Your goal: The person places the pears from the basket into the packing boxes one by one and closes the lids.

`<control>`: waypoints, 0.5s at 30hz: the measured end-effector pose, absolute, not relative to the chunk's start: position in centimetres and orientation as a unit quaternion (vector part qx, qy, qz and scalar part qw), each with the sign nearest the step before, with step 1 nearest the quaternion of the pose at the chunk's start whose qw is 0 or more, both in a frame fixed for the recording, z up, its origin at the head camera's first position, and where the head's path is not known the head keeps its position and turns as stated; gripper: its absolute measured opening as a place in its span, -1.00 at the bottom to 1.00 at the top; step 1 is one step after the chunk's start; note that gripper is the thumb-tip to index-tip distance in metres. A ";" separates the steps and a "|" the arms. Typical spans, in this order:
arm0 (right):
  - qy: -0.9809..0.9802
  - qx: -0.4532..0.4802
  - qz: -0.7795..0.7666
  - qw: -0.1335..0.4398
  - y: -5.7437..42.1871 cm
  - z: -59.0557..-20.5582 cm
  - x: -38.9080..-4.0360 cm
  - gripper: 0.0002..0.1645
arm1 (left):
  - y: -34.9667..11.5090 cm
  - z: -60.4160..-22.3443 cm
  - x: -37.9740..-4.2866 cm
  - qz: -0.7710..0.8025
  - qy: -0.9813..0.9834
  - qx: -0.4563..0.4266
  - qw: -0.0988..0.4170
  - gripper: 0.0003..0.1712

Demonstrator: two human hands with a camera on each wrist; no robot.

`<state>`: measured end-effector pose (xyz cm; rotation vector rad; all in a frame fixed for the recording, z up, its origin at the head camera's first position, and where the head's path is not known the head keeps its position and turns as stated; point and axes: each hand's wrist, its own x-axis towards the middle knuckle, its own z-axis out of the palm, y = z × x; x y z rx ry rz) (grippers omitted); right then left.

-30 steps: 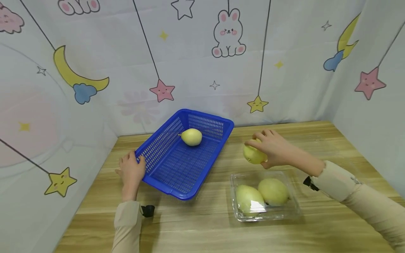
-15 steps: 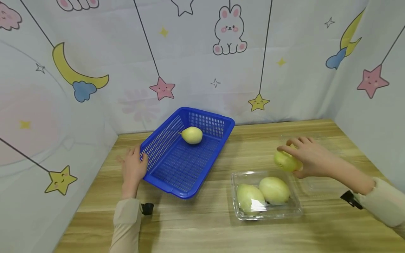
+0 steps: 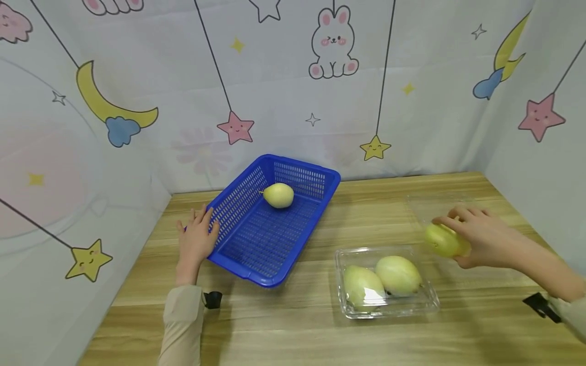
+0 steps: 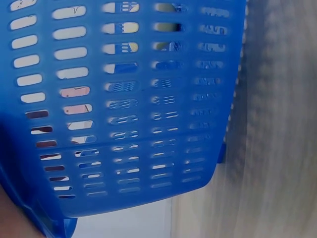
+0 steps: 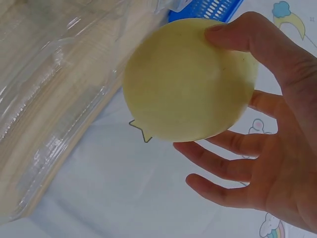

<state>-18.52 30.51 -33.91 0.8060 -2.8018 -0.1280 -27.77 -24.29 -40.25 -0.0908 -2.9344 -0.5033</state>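
My right hand (image 3: 487,238) grips a pale yellow-green pear (image 3: 444,241) above the right side of the table. The right wrist view shows the thumb over the held pear (image 5: 188,79) and several fingers on its far side. My left hand (image 3: 197,244) lies at the left rim of a blue slotted basket (image 3: 256,277), its fingers spread and fairly straight. In the left wrist view the basket wall (image 4: 138,114) fills most of the frame and hides the fingers. One pear (image 3: 278,195) lies inside the basket. Two more pears (image 3: 398,275) sit in a clear plastic box (image 3: 389,309).
A clear plastic sheet or lid (image 3: 426,203), hard to make out, lies at the right under and behind my right hand. The wooden table (image 3: 284,330) is bounded at the back by a white curtain (image 3: 284,76) printed with stars, moons and a rabbit.
My right hand has carried the pear to the right and slightly down, from behind the box to beyond its right side. The left hand's fingers have straightened at the basket rim.
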 end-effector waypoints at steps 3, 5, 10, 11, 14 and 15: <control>-0.959 0.261 -0.046 0.101 31.1 -34.1 -18.2 -0.12 | -24.3 -40.3 -27.8 -0.169 -0.982 -0.031 0.080 -0.41; -0.962 0.252 -0.047 0.092 31.4 -34.2 -18.1 -0.11 | -24.3 -40.4 -27.9 -0.169 -0.982 -0.031 0.082 -0.41; -0.969 0.234 -0.046 0.060 32.1 -34.6 -18.0 -0.11 | -24.3 -40.5 -27.8 -0.168 -0.982 -0.029 0.082 -0.42; -0.971 0.230 -0.044 0.054 32.2 -34.7 -18.1 -0.11 | -24.3 -40.5 -27.8 -0.169 -0.982 -0.029 0.082 -0.42; -0.975 0.218 -0.035 0.035 32.5 -35.1 -18.5 -0.12 | -24.3 -40.4 -27.7 -0.172 -0.981 -0.029 0.084 -0.42; -0.976 0.214 -0.031 0.028 32.6 -35.2 -18.6 -0.12 | -24.3 -40.4 -27.7 -0.174 -0.981 -0.029 0.084 -0.42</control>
